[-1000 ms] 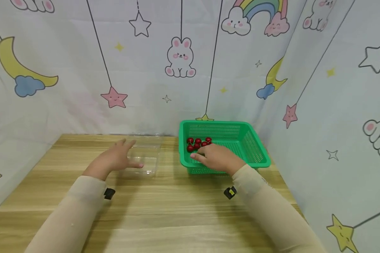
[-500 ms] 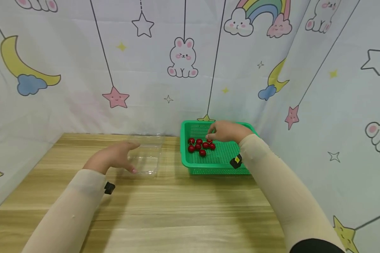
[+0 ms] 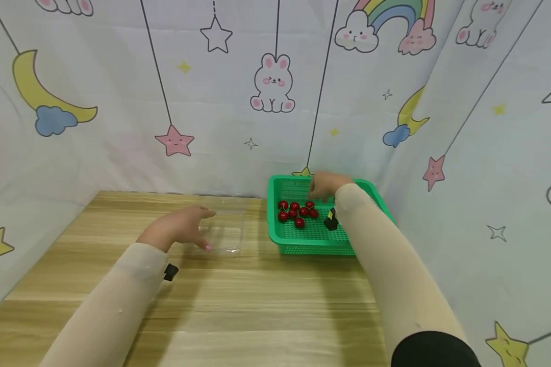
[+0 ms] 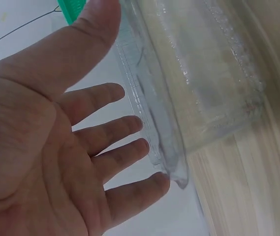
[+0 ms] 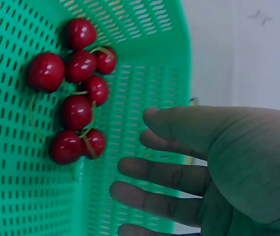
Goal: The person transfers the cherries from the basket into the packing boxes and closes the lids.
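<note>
My right hand (image 3: 329,185) is over the back of the green basket (image 3: 280,239), behind the cherries. In the right wrist view its fingers (image 5: 144,199) are loosely extended with nothing between them. Several dark red cherries (image 5: 45,72), some with green stems, lie in a cluster on the basket's floor at the left side. My left hand (image 3: 179,227) is at the left side of a clear plastic box (image 3: 231,237). Seen from the left wrist, the fingers (image 4: 112,132) are spread, with their tips close to the box's rim (image 4: 179,162), and the palm holds nothing.
The wooden table (image 3: 257,306) carries the box and the basket side by side near its back edge. Behind and to the right hangs a white curtain (image 3: 211,92) printed with rabbits, stars and moons. Each wrist wears a small black camera (image 3: 171,272).
My right hand has moved from above the front of the cherries to the back of the basket, uncovering them. The left hand stays beside the box, its fingers drawn slightly closer together.
</note>
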`<control>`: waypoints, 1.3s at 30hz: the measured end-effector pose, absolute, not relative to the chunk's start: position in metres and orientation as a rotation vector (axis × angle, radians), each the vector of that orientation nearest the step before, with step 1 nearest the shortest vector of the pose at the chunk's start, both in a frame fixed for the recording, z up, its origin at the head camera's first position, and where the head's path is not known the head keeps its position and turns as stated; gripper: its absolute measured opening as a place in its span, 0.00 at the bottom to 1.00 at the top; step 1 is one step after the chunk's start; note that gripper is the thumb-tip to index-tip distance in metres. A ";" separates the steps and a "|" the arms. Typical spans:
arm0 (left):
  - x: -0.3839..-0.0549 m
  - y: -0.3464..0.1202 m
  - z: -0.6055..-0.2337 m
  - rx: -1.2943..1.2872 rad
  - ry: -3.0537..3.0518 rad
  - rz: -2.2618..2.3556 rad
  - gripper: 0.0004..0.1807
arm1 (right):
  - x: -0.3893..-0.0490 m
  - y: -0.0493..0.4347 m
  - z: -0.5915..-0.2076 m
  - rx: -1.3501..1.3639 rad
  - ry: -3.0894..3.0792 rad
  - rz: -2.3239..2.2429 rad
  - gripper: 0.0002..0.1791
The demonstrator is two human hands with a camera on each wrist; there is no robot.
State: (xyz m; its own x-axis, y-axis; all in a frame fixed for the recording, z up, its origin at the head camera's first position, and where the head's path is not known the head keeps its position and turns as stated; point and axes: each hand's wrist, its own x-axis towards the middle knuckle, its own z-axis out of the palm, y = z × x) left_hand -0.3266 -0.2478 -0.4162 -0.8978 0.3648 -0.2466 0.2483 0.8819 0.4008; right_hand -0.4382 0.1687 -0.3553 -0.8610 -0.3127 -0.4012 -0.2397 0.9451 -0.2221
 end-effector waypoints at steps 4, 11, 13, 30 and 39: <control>-0.327 -0.248 -0.418 0.468 2.737 0.510 0.61 | -0.452 0.172 -0.375 -0.343 2.624 -0.213 0.11; -0.331 -0.247 -0.414 0.470 2.752 0.465 0.64 | -0.465 0.174 -0.401 -0.280 2.614 -0.130 0.09; -0.332 -0.245 -0.412 0.470 2.751 0.442 0.64 | -0.466 0.173 -0.407 -0.272 2.621 -0.100 0.11; -0.339 -0.228 -0.413 0.505 2.769 0.331 0.61 | -0.474 0.175 -0.428 -0.262 2.602 -0.075 0.19; -0.339 -0.227 -0.410 0.457 2.772 0.307 0.60 | -0.460 0.174 -0.403 -0.332 2.606 -0.097 0.18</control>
